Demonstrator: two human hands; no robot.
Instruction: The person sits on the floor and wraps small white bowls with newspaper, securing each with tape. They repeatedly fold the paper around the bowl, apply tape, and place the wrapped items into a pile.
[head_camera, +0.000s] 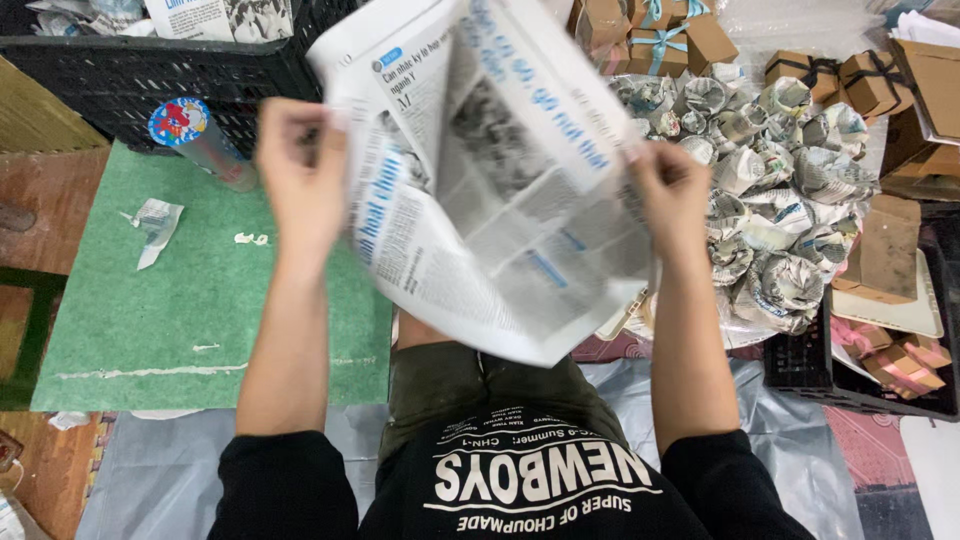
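Note:
I hold a large sheet of newspaper (490, 190) up in front of me with both hands. My left hand (300, 170) grips its left edge, fingers curled over the paper. My right hand (670, 195) pinches the right edge. The sheet is creased and partly folded, its lower corner hanging over my lap. To the right of my right hand lies a heap of newspaper-wrapped bundles (770, 190).
A green mat (170, 300) covers the floor at left, with a paper scrap (155, 225) and a plastic bottle (200, 140) on it. A black crate (120, 65) stands behind. Brown gift boxes with ribbons (840, 75) sit at back right, a black crate of pink boxes (890, 365) at right.

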